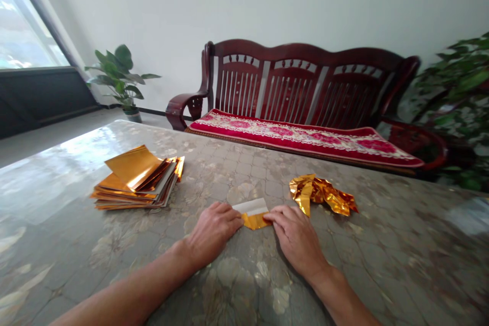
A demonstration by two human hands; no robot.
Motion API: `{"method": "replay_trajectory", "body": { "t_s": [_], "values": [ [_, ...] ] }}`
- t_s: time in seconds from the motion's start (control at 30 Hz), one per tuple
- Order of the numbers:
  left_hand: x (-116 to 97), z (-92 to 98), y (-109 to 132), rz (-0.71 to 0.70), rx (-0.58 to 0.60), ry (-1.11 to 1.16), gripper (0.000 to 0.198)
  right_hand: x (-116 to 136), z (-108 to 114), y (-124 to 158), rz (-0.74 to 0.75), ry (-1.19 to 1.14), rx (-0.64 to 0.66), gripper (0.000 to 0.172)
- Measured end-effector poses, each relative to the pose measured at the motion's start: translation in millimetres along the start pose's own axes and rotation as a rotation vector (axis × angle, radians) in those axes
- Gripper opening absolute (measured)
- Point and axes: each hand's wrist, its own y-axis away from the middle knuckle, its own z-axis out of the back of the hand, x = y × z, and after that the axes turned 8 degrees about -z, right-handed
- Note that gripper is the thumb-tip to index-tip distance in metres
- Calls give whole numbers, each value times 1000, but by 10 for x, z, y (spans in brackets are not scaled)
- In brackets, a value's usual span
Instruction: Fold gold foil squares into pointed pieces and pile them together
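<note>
A sheet of gold foil paper [255,220] lies on the table in front of me, its near part folded over to show gold and its far part showing the pale back. My left hand [217,226] grips the sheet's left end with bent fingers. At the right end, my right hand [294,232] has its fingers closed on the folded gold edge. The thumbs are mostly hidden. Left of my hands stands a stack of gold foil sheets [133,183], unevenly piled. Crumpled or folded gold foil pieces [323,194] lie beyond my right hand.
The table [214,295] has a patterned, glossy cover. Behind its far edge stands a dark red wooden bench [263,51] with a red floral cushion [282,131]. A potted plant [124,76] is at the back left, and leafy greenery [458,97] at the right.
</note>
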Motion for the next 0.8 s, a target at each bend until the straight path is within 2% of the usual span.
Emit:
{"method": "replay_trajectory", "body": {
  "t_s": [0.1, 0.33, 0.4, 0.53, 0.63, 0.7, 0.8],
  "values": [
    [-21, 11, -17, 35, 7, -32, 17, 74, -25, 43, 11, -6, 33, 27],
    [-333, -65, -17, 102, 8, -100, 21, 168, -36, 111, 44, -14, 45, 25],
    [-296, -86, 3, 87, 8, -83, 22, 142, -7, 104, 97, -41, 46, 27],
    [-41, -84, 30, -12, -1, 19, 23, 75, 59, 70, 187, -96, 92, 41],
    [103, -64, 30, -30, -38, 78, 21, 48, 75, 42, 222, -83, 117, 39],
    [104, -50, 25, -28, -32, 88, 20, 42, 67, 25, 243, -55, 112, 34],
    [-4, -29, 17, -25, -10, 59, 20, 38, 44, 4, 286, -15, 82, 28]
  ]
}}
